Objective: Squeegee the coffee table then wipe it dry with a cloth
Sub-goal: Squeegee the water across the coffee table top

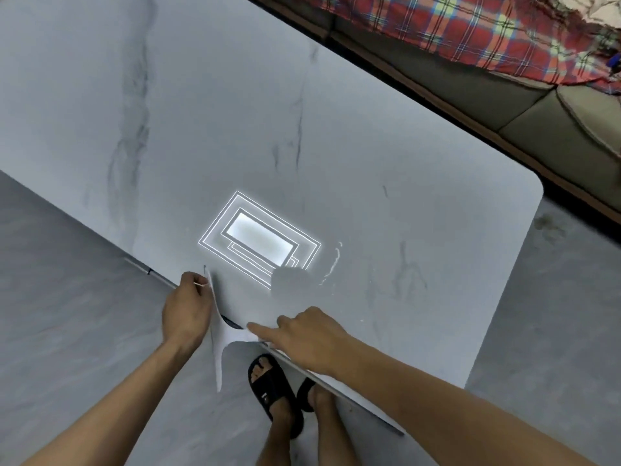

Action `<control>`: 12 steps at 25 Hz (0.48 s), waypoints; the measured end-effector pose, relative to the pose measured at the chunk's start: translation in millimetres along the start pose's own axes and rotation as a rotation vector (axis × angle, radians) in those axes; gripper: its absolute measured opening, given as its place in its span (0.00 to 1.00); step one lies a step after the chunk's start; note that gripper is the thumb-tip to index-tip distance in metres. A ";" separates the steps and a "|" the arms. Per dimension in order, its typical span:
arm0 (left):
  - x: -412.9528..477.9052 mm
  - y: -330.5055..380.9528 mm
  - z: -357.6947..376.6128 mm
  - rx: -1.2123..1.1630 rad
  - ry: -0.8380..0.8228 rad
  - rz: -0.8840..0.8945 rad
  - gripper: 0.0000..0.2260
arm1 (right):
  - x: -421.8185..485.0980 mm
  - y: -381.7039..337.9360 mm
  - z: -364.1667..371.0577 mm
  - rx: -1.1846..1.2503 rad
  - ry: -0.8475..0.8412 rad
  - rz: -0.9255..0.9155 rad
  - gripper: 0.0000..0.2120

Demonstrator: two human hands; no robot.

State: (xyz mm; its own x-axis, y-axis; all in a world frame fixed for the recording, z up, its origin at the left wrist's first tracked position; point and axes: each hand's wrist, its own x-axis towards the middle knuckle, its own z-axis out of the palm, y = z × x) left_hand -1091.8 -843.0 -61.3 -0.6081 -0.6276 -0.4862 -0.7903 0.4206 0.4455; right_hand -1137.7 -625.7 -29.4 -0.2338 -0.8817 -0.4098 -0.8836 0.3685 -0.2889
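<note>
The coffee table (369,136) has a pale grey marble-look top with rounded corners and fills most of the head view. A thin pale cloth (218,358) is stretched over its near edge, one corner hanging toward the floor. My left hand (184,307) grips the cloth's upright left edge. My right hand (309,334) rests on the table edge, its fingertips pinching the cloth's right corner. Thin water streaks (332,264) glint on the top beyond my right hand. No squeegee is in view.
A ceiling light reflection (258,240) shines on the tabletop. A sofa (537,109) with a red plaid blanket (470,25) runs along the table's far side. My feet in black sandals (272,391) stand on the grey floor by the near edge.
</note>
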 end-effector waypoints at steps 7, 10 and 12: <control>-11.4 19.5 17.4 0.026 -0.268 -0.001 0.15 | -10.1 56.9 4.7 0.049 0.115 0.281 0.27; -15.4 35.3 36.9 0.068 -0.402 0.058 0.15 | -57.5 81.8 13.1 0.102 0.141 0.466 0.24; -18.5 49.3 49.1 0.091 -0.461 0.083 0.14 | -93.4 85.2 18.0 0.210 0.092 0.584 0.22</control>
State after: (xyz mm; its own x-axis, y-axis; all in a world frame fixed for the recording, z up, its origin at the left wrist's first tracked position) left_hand -1123.2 -778.4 -67.3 -0.6229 -0.2422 -0.7439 -0.7286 0.5258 0.4389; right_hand -1183.8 -506.6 -31.3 -0.6962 -0.5356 -0.4781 -0.5030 0.8390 -0.2075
